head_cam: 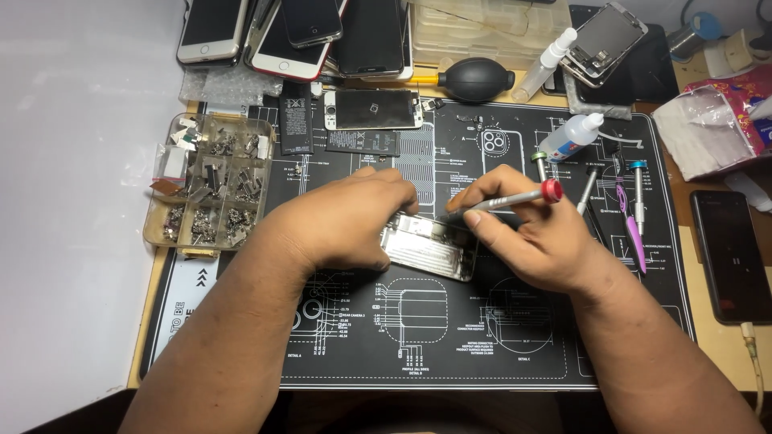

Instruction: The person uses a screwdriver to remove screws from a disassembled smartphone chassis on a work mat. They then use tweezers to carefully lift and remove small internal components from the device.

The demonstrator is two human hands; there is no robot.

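My left hand (347,219) rests on the upper left part of an opened silver phone body (430,251) and holds it down on the black work mat (450,337). In my right hand (531,237) I grip a slim grey screwdriver with a red cap (515,198). Its tip points left into the phone, just beside my left fingers. The phone's upper edge is hidden under both hands.
A clear parts box with several compartments (211,181) sits at the mat's left. Two phone batteries (296,119), a phone screen (374,108), more screwdrivers (638,193), a black air blower (476,79), small bottles (572,137), stacked phones (297,36) and a dark phone on a cable (730,257) lie around.
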